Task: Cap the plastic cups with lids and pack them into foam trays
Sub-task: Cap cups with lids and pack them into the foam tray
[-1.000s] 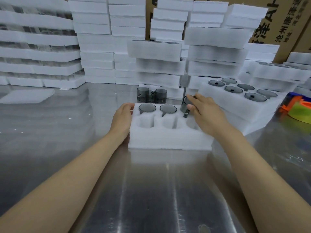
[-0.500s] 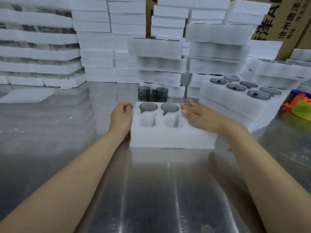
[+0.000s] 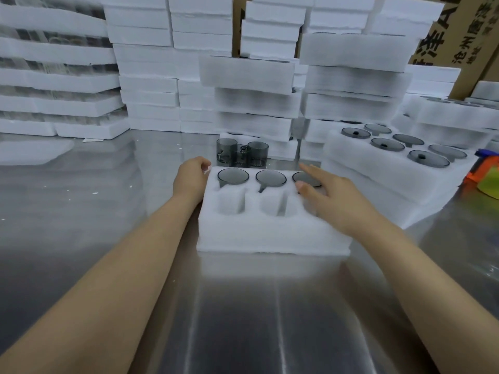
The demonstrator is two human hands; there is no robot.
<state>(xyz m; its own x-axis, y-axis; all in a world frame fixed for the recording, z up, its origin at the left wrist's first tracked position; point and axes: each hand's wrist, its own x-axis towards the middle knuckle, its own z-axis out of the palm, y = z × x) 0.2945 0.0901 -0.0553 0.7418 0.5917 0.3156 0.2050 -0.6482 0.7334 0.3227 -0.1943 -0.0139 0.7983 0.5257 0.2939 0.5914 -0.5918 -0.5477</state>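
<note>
A white foam tray (image 3: 272,233) lies on the steel table in front of me. Its far row holds three grey capped cups (image 3: 270,178); the near holes are empty. My left hand (image 3: 190,177) grips the tray's far left corner with curled fingers. My right hand (image 3: 328,197) lies flat with straight fingers over the rightmost cup (image 3: 303,177), partly hiding it. Behind the tray stand three loose grey cups (image 3: 241,153) on the table.
A filled foam tray (image 3: 388,157) with several capped cups sits on a stack to the right. Tall stacks of foam trays (image 3: 253,76) line the back. An orange and green object (image 3: 486,174) lies at the right edge. Cardboard boxes (image 3: 453,36) stand behind.
My right hand has set the third cup down into the tray's far right hole and opened flat over it. The left hand has stayed on the tray's corner.
</note>
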